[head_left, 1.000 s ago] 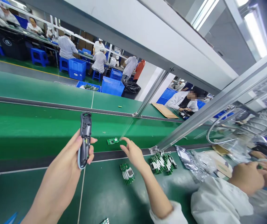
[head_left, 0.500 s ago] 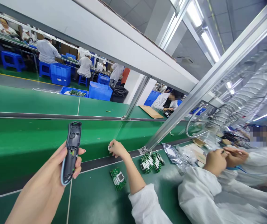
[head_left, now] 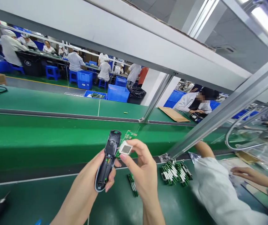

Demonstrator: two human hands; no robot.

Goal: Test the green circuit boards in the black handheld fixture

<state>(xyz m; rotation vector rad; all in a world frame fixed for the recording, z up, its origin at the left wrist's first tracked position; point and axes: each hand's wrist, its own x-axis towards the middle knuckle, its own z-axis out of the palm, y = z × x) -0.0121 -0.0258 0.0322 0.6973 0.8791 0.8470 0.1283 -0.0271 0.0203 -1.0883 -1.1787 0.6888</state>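
Left hand (head_left: 84, 190): rises from 7 o'clock, wrapped around a black handheld device (head_left: 108, 162); the device stands tilted, its top toward 1 o'clock.
Left fingers (head_left: 113, 163): together, clamped around the device's body; the thumb side is hidden behind it.
Right hand (head_left: 143, 178): at 3 o'clock from the device, just beside it; it holds a green circuit board (head_left: 129, 135).
Right fingertips (head_left: 134, 144): pinched together on a white-framed square part (head_left: 125, 147) at the board's near end, with the thumb below it.
Board: held up in the air, tilted, its far end passing behind the device's top; the hands almost meet around it.
Under the hands: a row of stacked boards (head_left: 132, 185) lies on a green work surface (head_left: 105, 204), at 6 o'clock from the right hand.
To the right: a bigger bunch of stacked boards (head_left: 176, 173) sits at 4 o'clock; a silver foil bag (head_left: 193, 157) lies past it.
Co-worker: a white sleeve (head_left: 214, 184) enters at 4 o'clock; that person's own hand (head_left: 248, 174) lies over papers, well apart from the boards.
Beyond: a green conveyor belt (head_left: 54, 140) runs across at 12 o'clock; a seated worker in white (head_left: 190, 103) sits at 2 o'clock; blue crates (head_left: 118, 93) stand at 11 o'clock.
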